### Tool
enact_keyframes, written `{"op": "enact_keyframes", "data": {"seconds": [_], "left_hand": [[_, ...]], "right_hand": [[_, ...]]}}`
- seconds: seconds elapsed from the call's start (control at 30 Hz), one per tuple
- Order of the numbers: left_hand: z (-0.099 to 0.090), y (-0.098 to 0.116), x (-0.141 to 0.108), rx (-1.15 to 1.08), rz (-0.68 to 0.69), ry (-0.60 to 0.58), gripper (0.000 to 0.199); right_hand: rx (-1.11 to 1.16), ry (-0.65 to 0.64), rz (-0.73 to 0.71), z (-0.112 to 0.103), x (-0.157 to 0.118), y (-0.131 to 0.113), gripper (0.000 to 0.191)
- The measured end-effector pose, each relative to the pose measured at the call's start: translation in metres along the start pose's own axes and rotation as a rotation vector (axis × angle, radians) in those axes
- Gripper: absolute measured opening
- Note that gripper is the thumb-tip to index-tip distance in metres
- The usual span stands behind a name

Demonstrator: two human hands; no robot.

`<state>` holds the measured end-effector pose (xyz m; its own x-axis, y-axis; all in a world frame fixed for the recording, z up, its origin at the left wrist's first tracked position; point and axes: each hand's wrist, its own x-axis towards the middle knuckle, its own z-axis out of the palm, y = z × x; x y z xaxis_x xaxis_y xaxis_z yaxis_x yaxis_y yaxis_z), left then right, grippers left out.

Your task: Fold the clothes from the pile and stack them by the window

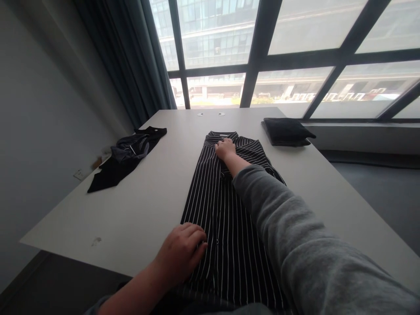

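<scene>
A black shirt with thin white stripes [229,227] lies lengthwise before me, its collar at the far end and its hem by the near edge. Its right-hand sleeve side is bunched and partly folded over the front. My right hand [225,148] reaches up to just below the collar, fingers bent and closed on the fabric. At the lower left edge of the shirt rests my left hand [183,247]; its fingers are loosely curved, with a gap between thumb and forefinger. My right forearm covers part of the shirt's right side.
The shirt is on a white table [138,223]. A crumpled dark garment [126,155] lies along its left edge. Folded black cloth [287,131] sits at the far right edge. Behind are large windows [216,39] and a dark curtain [131,57].
</scene>
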<state>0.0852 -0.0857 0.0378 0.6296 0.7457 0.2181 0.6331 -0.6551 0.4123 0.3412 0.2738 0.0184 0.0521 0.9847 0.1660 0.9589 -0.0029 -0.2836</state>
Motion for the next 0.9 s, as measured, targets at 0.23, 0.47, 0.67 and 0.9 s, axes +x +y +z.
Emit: {"op": "enact_keyframes", "data": {"seconds": [0.23, 0.47, 0.67, 0.9], "left_hand": [[0.035, -0.023, 0.008, 0.231, -0.084, -0.114, 0.066], [0.040, -0.017, -0.012, 0.186, -0.067, -0.205, 0.077], [0.027, -0.013, -0.030, 0.134, 0.047, -0.312, 0.078], [0.018, -0.012, -0.049, 0.129, 0.173, -0.366, 0.071]], "right_hand": [[-0.060, -0.265, -0.296, 0.021, -0.033, -0.051, 0.081], [-0.035, -0.258, -0.359, 0.040, -0.080, -0.051, 0.082], [-0.047, -0.261, -0.371, 0.036, -0.077, -0.053, 0.076], [-0.030, -0.216, -0.389, 0.035, -0.081, -0.053, 0.071]]}}
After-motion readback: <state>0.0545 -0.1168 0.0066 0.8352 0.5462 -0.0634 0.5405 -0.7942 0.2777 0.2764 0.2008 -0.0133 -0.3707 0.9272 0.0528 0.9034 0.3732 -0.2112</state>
